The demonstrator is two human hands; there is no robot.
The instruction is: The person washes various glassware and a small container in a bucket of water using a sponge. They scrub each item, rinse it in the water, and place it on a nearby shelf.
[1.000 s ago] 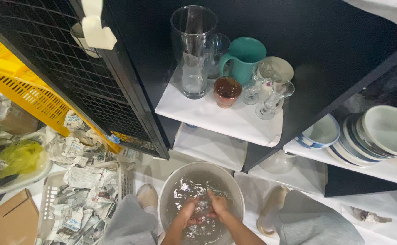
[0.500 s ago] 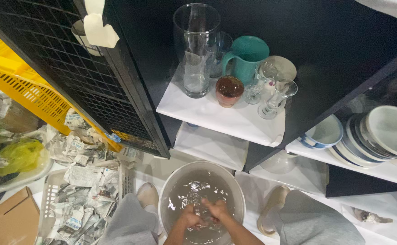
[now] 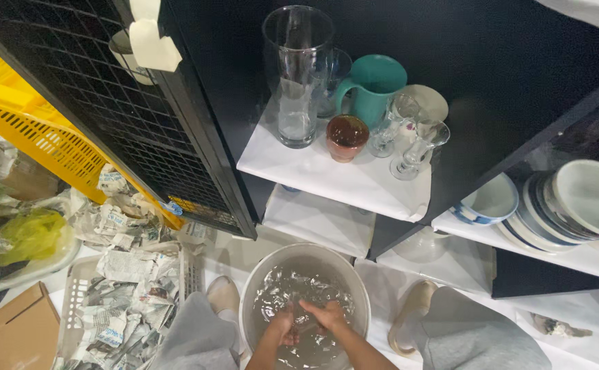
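left hand (image 3: 282,329) and right hand (image 3: 327,316) meet in the water-filled metal basin (image 3: 258,288) on the floor, fingers curled around something small (i can't tell what); best to rub gently, keeping it low.

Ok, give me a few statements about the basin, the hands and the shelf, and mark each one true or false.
1. Both hands, left and right, are in the basin. True.
2. The basin is dry. False: it holds water.
3. A teal mug stands on the shelf above. True.
4. The tall glass lies on its side. False: it stands upright.
5. The plates are stacked in the basin. False: they sit on a shelf to the right.
6. Crumpled newspaper fills a white crate on the left. True.
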